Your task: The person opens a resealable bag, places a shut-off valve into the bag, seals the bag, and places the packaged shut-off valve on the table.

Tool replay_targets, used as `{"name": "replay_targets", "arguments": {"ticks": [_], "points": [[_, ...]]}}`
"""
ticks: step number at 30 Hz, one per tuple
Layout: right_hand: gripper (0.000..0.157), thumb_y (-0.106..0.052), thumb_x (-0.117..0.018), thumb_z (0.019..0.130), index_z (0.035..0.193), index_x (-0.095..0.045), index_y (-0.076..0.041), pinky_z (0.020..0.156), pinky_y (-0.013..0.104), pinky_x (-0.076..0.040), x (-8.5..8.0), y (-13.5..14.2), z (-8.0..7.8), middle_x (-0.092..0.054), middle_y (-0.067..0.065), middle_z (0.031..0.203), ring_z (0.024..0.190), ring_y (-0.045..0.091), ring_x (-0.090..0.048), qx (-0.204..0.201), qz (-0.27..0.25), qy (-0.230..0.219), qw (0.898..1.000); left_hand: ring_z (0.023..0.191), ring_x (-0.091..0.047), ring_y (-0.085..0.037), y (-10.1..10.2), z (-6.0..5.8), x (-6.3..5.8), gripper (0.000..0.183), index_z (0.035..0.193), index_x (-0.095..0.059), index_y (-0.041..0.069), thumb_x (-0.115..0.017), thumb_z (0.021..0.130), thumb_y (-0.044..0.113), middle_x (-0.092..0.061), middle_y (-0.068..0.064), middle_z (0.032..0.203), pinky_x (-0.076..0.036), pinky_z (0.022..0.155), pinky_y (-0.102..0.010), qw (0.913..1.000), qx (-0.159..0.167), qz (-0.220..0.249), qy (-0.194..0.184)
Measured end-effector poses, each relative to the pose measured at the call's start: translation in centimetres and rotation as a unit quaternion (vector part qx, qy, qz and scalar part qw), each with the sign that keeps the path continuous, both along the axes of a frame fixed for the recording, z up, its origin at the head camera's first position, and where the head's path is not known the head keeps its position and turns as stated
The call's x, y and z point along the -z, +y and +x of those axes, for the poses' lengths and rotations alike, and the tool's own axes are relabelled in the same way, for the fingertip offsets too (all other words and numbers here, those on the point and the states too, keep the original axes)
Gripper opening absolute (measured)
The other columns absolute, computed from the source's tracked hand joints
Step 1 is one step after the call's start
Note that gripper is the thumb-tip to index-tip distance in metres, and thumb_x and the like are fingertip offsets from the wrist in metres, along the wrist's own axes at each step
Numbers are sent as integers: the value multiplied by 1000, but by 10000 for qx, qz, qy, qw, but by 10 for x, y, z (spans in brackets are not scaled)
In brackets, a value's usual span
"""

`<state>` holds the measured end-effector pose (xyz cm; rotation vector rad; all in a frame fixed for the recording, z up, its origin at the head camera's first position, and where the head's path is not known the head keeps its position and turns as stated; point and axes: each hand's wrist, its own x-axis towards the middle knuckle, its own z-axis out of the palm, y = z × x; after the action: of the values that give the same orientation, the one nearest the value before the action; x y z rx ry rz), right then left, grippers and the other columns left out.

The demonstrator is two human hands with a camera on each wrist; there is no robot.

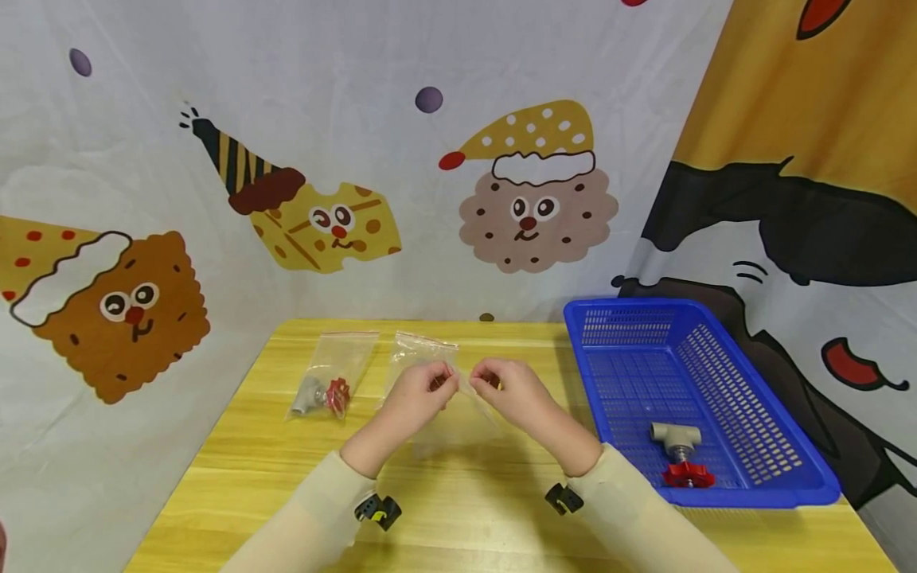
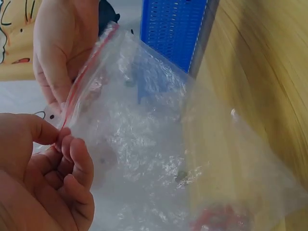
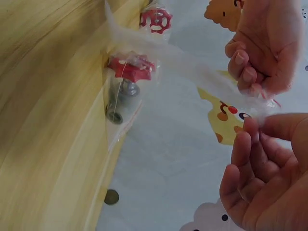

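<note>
Both hands hold a clear zip bag [image 1: 458, 422] by its top edge, which has a red strip. My left hand [image 1: 421, 390] pinches that edge between thumb and fingers, as the left wrist view shows; the bag [image 2: 144, 130] hangs thin, and nothing is seen inside it. Close by, my right hand [image 1: 517, 391] pinches the same edge, its other fingers loosely curled in the right wrist view. Beyond the left hand lies a second zip bag [image 1: 410, 354], partly covered. In the right wrist view a bagged valve with a red handwheel [image 3: 130, 67] lies on the table.
Farther left on the table, another zip bag [image 1: 344, 350] contains a grey valve with a red handwheel [image 1: 337, 395]. At the right stands a blue perforated basket [image 1: 602, 382], with an unbagged valve [image 1: 677, 436] near its front. A printed cloth [image 1: 344, 79] hangs behind the wooden table [image 1: 243, 477].
</note>
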<state>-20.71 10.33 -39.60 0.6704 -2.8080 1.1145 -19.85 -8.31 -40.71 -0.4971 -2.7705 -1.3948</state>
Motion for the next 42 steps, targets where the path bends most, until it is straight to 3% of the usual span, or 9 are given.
{"name": "replay_targets", "arguments": {"ticks": [4, 8, 15, 23, 29, 32, 35, 38, 42], "points": [[8, -17, -63, 90, 83, -65, -15, 56, 24, -42, 0, 6, -3, -57, -6, 68, 59, 8, -47, 545, 327, 236, 9977, 51, -42, -9, -2, 1, -1, 17, 70, -57, 18, -55, 86, 17, -48, 5, 58, -37, 49, -23, 9989, -304, -349, 91], [9, -16, -63, 88, 80, -62, -17, 53, 24, -40, 2, 11, -6, -55, -8, 64, 56, 8, -46, 927, 573, 420, 9932, 53, -47, -9, -4, 2, -5, 13, 67, -57, 18, -58, 80, 17, -53, 4, 59, -40, 51, -25, 9975, -625, -277, -152], [2, -15, -55, 90, 89, -54, -15, 44, 24, -34, 4, 3, -1, -55, -10, 60, 46, 8, -42, 602, 584, 252, 9962, 61, -65, -22, 5, 2, -10, 16, 92, -48, 11, -59, 81, 9, -61, -3, 68, -46, 48, -29, 9950, -554, 436, -712], [13, -7, -60, 84, 95, -54, -13, 49, 22, -40, 9, -5, -1, -61, -5, 71, 54, 5, -48, 538, 318, 317, 9975, 59, -63, -20, 16, 3, -13, 25, 108, -48, 12, -60, 86, 11, -60, -4, 72, -45, 47, -29, 9938, -869, 285, -630], [20, -5, -65, 85, 98, -52, -14, 49, 22, -42, 9, -6, -1, -64, -3, 81, 57, 5, -50, 425, -27, 128, 9990, 54, -62, -21, 22, 2, -8, 46, 121, -37, 7, -65, 85, 12, -61, -6, 66, -46, 48, -29, 9933, -700, 395, -833], [21, -3, -65, 85, 98, -52, -13, 50, 22, -43, 10, -6, -1, -63, -3, 80, 57, 5, -51, 377, -44, 111, 9992, 50, -57, -15, 24, 3, -6, 51, 125, -37, 7, -62, 81, 7, -59, -2, 64, -42, 45, -26, 9952, -713, 58, -672], [20, -1, -64, 85, 99, -53, -12, 50, 20, -42, 12, -4, -2, -62, -3, 78, 56, 5, -49, 356, 258, 446, 9980, 42, -42, -10, 23, 7, -11, 50, 127, -39, 14, -59, 81, 9, -52, 2, 58, -31, 39, -24, 9930, -809, -704, -504], [19, 2, -60, 87, 99, -55, -11, 48, 20, -39, 15, 0, -2, -61, -1, 75, 54, 7, -47, 399, 808, 1063, 9902, 39, -29, -10, 23, 13, -21, 48, 128, -44, 18, -56, 82, 13, -42, 4, 50, -21, 37, -24, 9833, -822, -1578, -376], [21, 7, -59, 84, 96, -56, -10, 46, 22, -38, 18, 5, -4, -59, 2, 72, 53, 11, -49, 541, 1352, 1577, 9767, 41, -29, -11, 24, 18, -34, 45, 127, -52, 19, -57, 82, 19, -39, 5, 49, -24, 37, -24, 9687, -676, -2358, -383]]}}
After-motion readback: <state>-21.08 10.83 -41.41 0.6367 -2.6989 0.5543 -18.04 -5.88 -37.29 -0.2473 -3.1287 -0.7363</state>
